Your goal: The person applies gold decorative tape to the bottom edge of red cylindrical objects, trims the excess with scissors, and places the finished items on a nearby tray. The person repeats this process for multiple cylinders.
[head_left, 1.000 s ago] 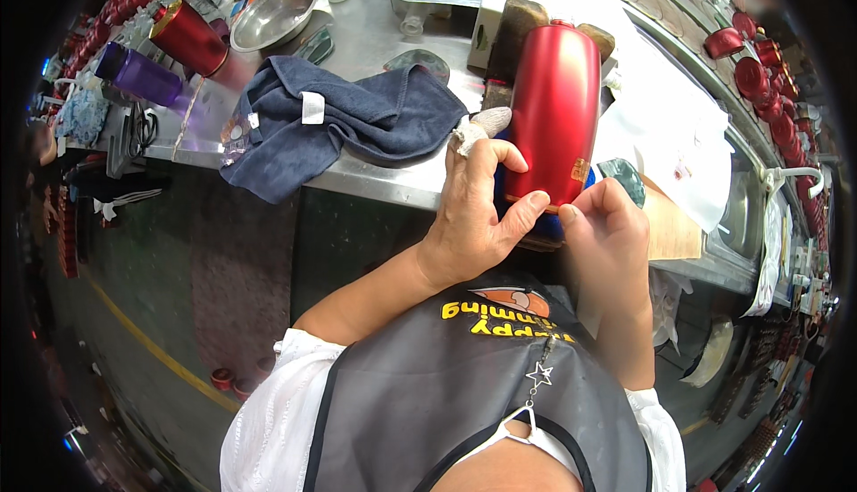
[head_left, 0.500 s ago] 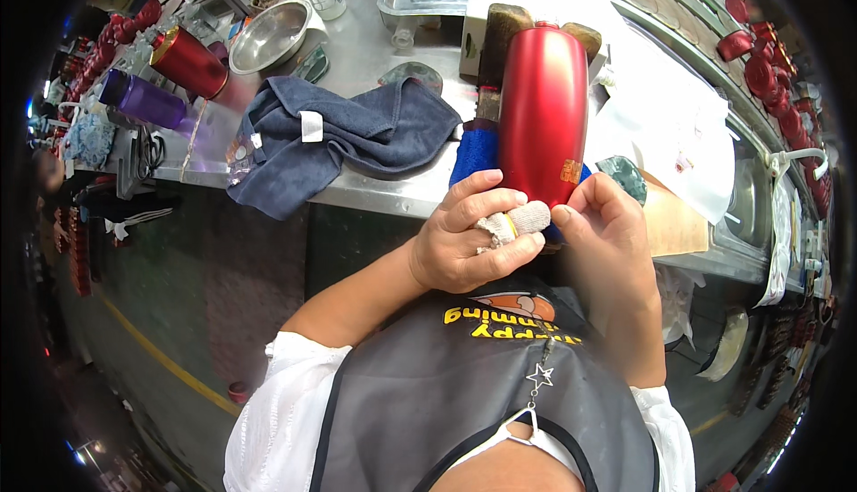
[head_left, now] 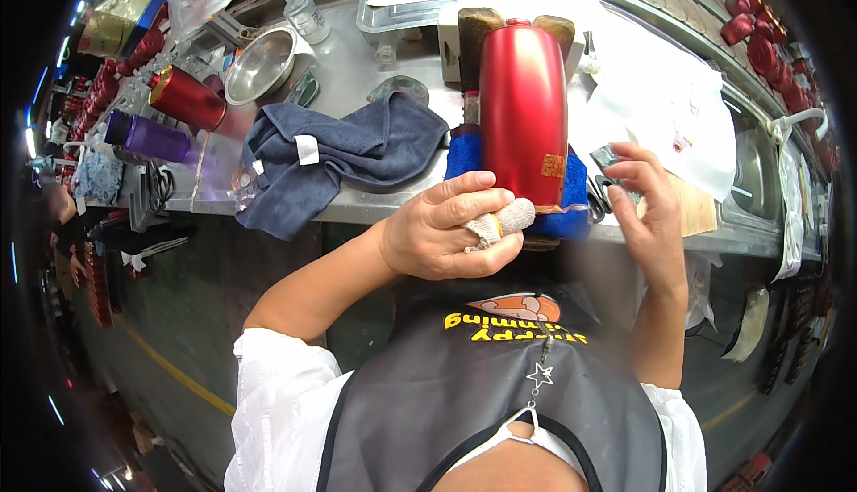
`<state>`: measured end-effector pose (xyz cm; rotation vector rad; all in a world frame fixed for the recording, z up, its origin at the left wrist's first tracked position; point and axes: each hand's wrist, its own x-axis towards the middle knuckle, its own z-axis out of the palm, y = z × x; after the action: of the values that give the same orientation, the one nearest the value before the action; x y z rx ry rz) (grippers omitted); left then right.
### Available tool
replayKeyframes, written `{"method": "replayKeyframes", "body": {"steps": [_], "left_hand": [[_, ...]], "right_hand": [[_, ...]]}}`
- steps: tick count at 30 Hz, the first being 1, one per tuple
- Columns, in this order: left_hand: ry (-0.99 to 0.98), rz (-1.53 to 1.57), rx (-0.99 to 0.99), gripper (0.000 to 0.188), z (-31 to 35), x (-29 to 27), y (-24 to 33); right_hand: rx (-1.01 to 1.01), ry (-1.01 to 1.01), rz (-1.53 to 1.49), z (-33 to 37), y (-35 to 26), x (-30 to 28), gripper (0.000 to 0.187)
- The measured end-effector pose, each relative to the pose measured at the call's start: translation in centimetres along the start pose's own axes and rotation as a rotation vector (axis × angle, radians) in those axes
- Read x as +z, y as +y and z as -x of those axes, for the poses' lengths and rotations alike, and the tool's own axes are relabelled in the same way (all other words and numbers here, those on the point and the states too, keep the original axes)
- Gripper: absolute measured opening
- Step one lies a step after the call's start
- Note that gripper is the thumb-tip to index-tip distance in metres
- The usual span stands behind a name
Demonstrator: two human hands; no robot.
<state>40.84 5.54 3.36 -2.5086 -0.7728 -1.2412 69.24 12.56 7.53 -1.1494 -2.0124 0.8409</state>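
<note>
A glossy red bottle-shaped vessel [head_left: 522, 108] lies with its narrow neck away from me. It rests on a blue cloth [head_left: 576, 179] between two worn brown blocks [head_left: 478, 32]. A small gold emblem [head_left: 553, 166] shows on its right side near the base. My left hand [head_left: 437, 229] curls round the near end and steadies it; a whitish knitted sleeve with a yellow band [head_left: 504, 220] covers one finger. Apart from the vessel, to its right, my right hand [head_left: 650, 211] is open with fingers spread. Beside its fingertips lies a small dark object [head_left: 609, 193], too hidden to name.
A dark blue towel [head_left: 357, 148] lies crumpled at the table's left edge. Beyond it stand a steel bowl [head_left: 259, 65], a clear bottle [head_left: 306, 17], a purple bottle [head_left: 147, 135] and another red vessel [head_left: 187, 97]. White sheets [head_left: 665, 108] cover the right side, near a sink [head_left: 745, 139].
My right hand has left the vessel's near right edge, where its fingers were pinched, and moved right, opening. The left hand stays on the vessel, which has turned slightly, bringing the emblem more upward.
</note>
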Motion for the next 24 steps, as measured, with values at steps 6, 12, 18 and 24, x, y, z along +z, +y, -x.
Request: {"method": "replayKeyframes", "body": {"steps": [6,12,18,24], "left_hand": [[-0.034,0.033,0.045,0.018,-0.8,-0.1,-0.5],[0.034,0.082,-0.011,0.019,-0.2,0.3,-0.4],[0.083,0.103,-0.128,0.020,1.3,0.5,0.5],[0.107,0.094,-0.161,0.022,1.9,0.3,0.8]], "right_hand": [[-0.061,0.018,0.410,2.1,4.1,-0.1,0.008],[-0.085,0.052,0.695,3.1,5.6,2.5,0.025],[-0.083,-0.034,0.735,2.5,5.3,2.1,0.025],[-0.084,-0.094,0.811,3.2,4.0,0.2,0.030]]}}
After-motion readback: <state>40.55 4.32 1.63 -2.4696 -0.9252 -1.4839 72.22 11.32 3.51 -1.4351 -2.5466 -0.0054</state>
